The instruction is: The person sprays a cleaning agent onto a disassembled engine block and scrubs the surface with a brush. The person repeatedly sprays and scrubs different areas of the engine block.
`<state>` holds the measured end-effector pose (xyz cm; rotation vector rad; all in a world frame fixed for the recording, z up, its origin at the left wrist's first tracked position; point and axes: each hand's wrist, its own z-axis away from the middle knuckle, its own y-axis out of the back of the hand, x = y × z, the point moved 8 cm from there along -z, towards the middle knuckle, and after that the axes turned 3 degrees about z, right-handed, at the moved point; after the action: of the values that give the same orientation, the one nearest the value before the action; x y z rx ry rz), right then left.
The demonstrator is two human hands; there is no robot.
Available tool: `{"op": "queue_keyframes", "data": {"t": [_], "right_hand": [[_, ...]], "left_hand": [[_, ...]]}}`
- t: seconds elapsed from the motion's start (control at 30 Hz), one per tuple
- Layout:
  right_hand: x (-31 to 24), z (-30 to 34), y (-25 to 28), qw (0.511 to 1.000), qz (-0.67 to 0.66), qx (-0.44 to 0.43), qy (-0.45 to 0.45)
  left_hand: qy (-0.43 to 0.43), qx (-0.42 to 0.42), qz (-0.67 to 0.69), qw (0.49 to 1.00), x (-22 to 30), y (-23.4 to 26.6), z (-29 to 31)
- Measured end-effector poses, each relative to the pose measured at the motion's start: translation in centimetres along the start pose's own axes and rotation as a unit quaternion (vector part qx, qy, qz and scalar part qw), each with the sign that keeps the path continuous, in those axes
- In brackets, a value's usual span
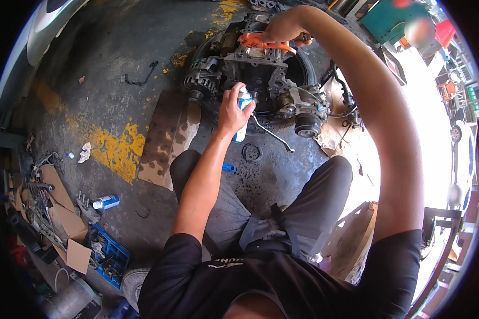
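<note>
Ideally, the blue-and-white cylindrical spray can (240, 133) at upper centre, gripped by the curled left hand (233, 111), is aimed clear of the right hand (285, 31), closed round an orange cloth-like item (254, 40).

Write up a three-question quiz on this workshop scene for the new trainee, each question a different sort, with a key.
1. Multiple choice. What does the left hand hold?
A) a hammer
B) a spray can
C) a light bulb

2. True or false. The right hand rests on the person's knee.

3. Fill in the word. The loose blue-and-white can at the left lies on its ____ on the floor.

Key:
1. B.
2. False: it grips an orange item and is seen over the engine block; contact with the block cannot be made out.
3. Side.
</note>
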<state>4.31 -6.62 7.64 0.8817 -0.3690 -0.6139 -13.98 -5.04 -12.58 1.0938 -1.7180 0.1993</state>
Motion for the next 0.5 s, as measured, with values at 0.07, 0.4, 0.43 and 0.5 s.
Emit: {"op": "queue_keyframes", "data": {"t": [0.07,0.4,0.43,0.5], "right_hand": [[0.0,0.1,0.0,1.0,0.001,-0.001,0.003],[-0.8,0.5,-0.1,0.999,0.025,-0.037,0.003],[-0.9,0.6,-0.1,0.999,0.029,-0.035,0.002],[-1.0,0.5,0.0,0.999,0.039,-0.031,-0.009]], "left_hand": [[0.003,-0.004,0.001,1.0,0.0,0.0,0.0],[-0.074,0.03,0.028,0.996,3.6,0.0,-0.2],[-0.081,0.036,0.05,0.995,4.4,0.1,-0.4],[-0.099,0.055,0.086,0.99,6.5,0.6,-0.9]]}}
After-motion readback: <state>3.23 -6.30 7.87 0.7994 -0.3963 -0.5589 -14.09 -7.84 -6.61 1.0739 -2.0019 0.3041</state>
